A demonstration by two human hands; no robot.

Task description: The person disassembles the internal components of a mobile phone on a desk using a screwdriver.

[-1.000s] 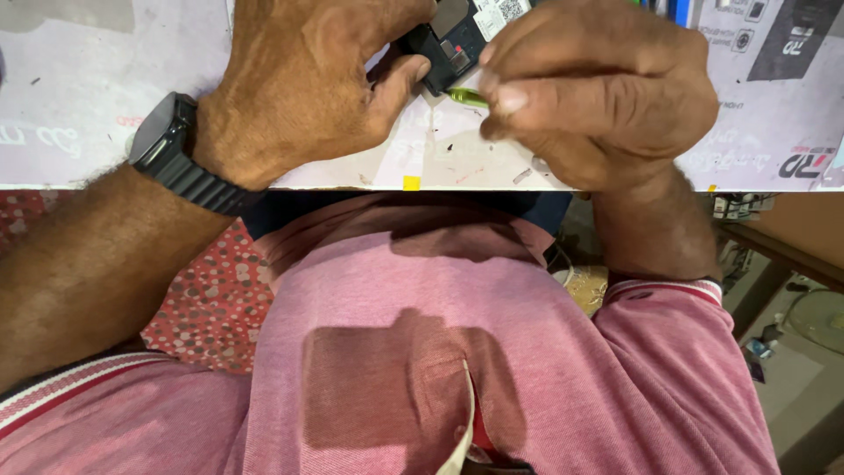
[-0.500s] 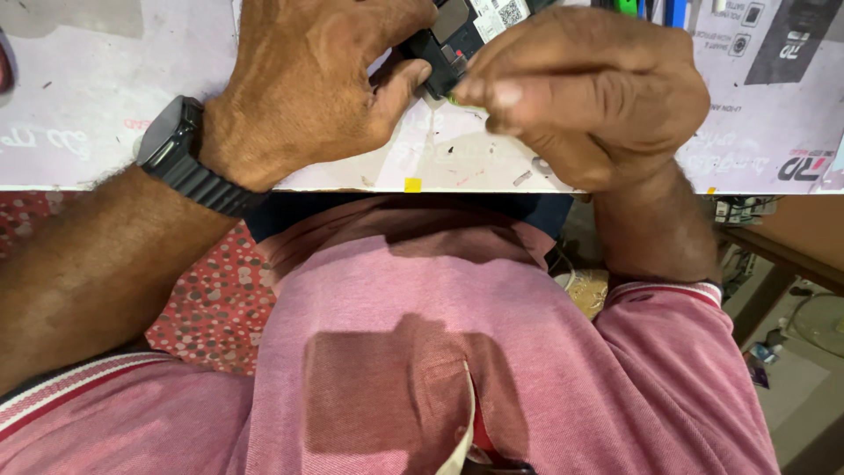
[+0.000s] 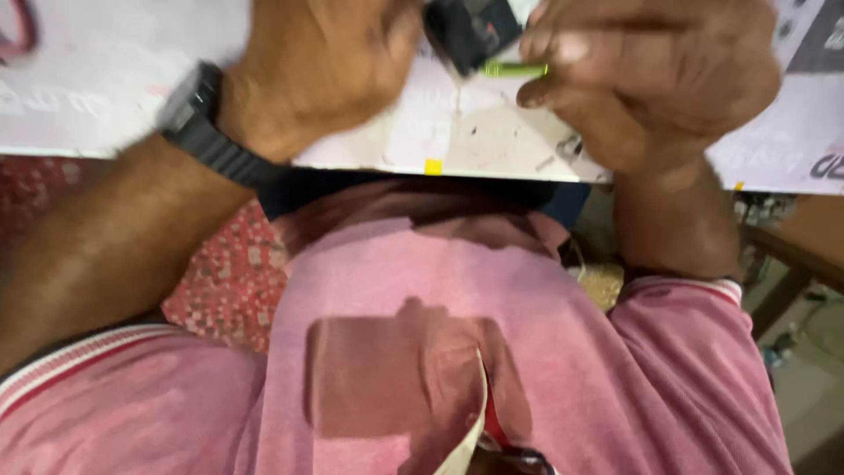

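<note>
Green tool (image 3: 514,69) now lower, right hand (image 3: 651,79) fingers pinching it; left hand (image 3: 321,75) fingers on black device (image 3: 470,31).

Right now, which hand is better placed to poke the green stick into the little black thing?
Probably the right hand: it pinches the green stick, whose tip sits beside the small black device. The left hand seems to steady that device.

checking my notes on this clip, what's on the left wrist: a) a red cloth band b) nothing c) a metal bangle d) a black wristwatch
d: a black wristwatch wraps the wrist just behind the left hand, which is at the small black object on the white table.
</note>
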